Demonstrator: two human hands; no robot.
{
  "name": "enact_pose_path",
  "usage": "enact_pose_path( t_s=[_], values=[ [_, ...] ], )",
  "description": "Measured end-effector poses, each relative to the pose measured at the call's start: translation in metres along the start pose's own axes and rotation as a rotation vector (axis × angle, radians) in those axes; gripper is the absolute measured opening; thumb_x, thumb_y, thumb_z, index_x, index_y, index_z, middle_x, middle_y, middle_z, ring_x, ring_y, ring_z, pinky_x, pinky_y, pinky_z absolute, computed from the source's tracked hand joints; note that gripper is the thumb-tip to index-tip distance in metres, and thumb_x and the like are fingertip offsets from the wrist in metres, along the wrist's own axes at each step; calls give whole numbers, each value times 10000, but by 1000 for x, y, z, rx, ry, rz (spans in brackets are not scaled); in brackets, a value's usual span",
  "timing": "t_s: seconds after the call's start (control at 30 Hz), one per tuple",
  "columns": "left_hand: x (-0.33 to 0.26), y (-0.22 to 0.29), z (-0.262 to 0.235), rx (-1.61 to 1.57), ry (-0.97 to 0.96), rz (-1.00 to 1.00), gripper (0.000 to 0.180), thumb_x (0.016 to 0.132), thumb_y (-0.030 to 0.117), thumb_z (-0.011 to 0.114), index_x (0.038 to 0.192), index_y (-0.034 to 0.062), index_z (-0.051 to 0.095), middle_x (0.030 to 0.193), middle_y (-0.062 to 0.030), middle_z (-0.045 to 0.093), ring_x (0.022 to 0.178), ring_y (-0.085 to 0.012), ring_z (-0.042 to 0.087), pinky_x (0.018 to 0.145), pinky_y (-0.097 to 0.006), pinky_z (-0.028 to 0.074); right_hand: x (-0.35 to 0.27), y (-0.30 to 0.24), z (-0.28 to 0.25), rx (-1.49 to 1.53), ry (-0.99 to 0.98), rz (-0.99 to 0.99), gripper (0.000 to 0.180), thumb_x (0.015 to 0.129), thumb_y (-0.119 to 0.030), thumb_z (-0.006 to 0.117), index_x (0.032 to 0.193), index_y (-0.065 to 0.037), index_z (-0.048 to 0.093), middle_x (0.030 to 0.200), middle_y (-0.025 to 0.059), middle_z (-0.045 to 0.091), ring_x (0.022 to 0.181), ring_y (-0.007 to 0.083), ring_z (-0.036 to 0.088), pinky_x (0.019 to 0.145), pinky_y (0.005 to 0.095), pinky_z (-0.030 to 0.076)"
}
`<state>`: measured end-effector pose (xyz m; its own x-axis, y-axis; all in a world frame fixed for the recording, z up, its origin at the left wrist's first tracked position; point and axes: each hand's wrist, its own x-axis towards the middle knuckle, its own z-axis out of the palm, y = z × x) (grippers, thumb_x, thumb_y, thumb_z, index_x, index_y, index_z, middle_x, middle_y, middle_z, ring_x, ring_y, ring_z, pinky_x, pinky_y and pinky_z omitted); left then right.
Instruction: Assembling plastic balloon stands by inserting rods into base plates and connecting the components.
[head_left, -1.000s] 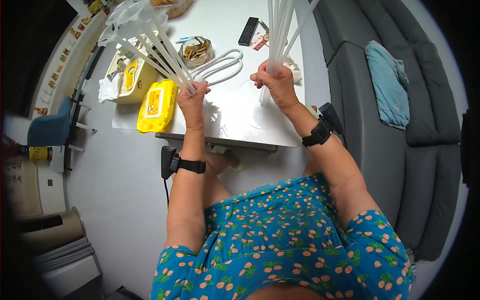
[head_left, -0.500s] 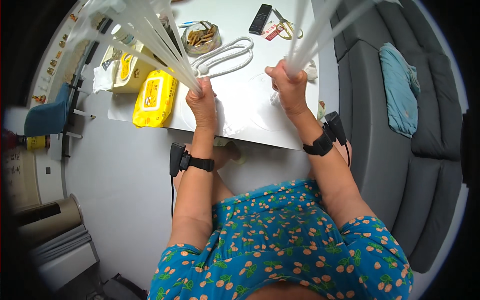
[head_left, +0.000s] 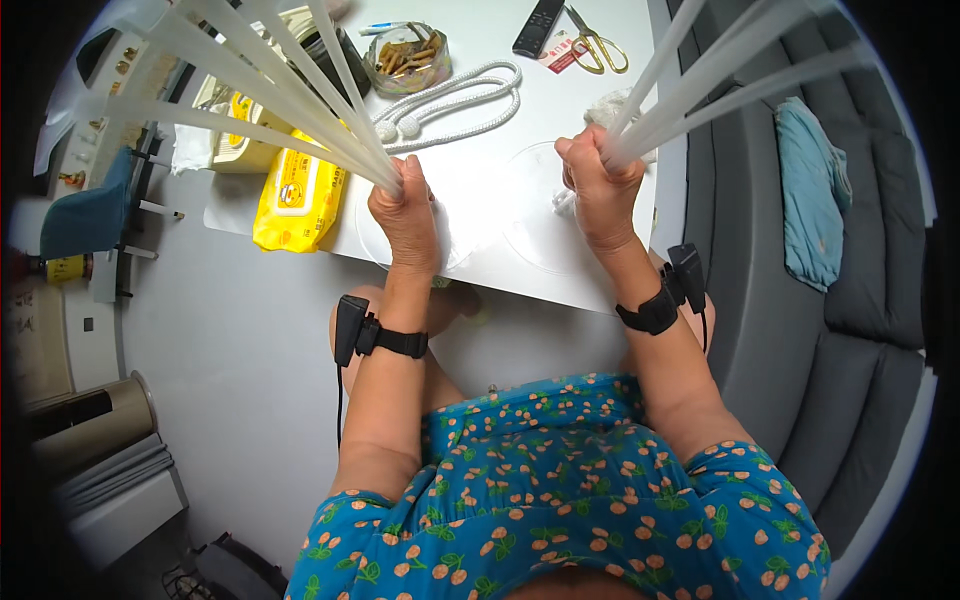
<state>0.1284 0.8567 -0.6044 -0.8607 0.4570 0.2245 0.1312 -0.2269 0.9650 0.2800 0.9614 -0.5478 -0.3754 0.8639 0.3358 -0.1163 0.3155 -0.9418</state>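
My left hand (head_left: 405,222) is wrapped round the lower ends of a bundle of long, translucent white plastic rods (head_left: 285,110), which fan out up and to the left. A second bundle of similar rods (head_left: 705,95) is closed in my right hand (head_left: 606,190), spreading up and to the right. Both hands are held over the near part of a white table (head_left: 475,185). Faint circular outlines show on the tabletop below them. Beside my right hand lies a small clear crumpled piece (head_left: 563,203). The far ends of the rods blur toward the picture's rim.
A yellow wipes pack (head_left: 300,205) and a cream box (head_left: 240,150) stand left. Behind are a looped white cord (head_left: 510,100), a glass bowl of brown pieces (head_left: 405,60), a black remote (head_left: 538,28) and gold-handled scissors (head_left: 600,52). A grey sofa (head_left: 735,250) is right.
My right hand has moved right and slightly down with its rods, so the hands are farther apart. Both bundles spread wider, and the view has shifted a little.
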Motion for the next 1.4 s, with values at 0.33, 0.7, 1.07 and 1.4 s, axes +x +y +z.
enact_pose_path(
  t_s=[0.33, 0.7, 1.07, 1.4],
  values=[
    [13, -25, 1, 63, -24, -1, 254, 901, 108, 537, 665, 92, 443, 554, 22, 414, 477, -59, 380, 458, -224, 363, 14, 23, 6, 115, -23, 58, 281, 797, -45, 566, 570, -82, 405, 504, -39, 356, 429, 50, 312, 403, 228, 257],
    [-47, -2, -45, 467, 36, 258, 490, 748, 83, 704, 1156, -26, 456, 1040, -142, 554, 978, -254, 542, 886, -335, 417, -23, 7, 3, 182, -4, 265, 288, 769, -71, 610, 542, -81, 433, 479, -29, 380, 424, 72, 357, 418, 247, 309],
    [-179, -11, -61, -436, -525, -689, 468, 953, 392, 412, 1150, -31, 449, 1075, -210, 569, 956, -268, 596, 794, -356, 505, -118, -39, -39, 799, -87, 207, 303, 849, -110, 515, 590, -89, 359, 484, -5, 292, 426, 116, 349, 471, 291, 365],
    [-193, 9, -54, -917, -698, -902, 884, 775, 755, 347, 1437, 190, 193, 1463, -144, 211, 1338, -322, 209, 1017, -580, 259, -195, -23, -52, 315, -187, 25, 266, 862, -203, 485, 638, -76, 418, 657, 65, 501, 773, 227, 522, 840, 388, 407]
  ],
)
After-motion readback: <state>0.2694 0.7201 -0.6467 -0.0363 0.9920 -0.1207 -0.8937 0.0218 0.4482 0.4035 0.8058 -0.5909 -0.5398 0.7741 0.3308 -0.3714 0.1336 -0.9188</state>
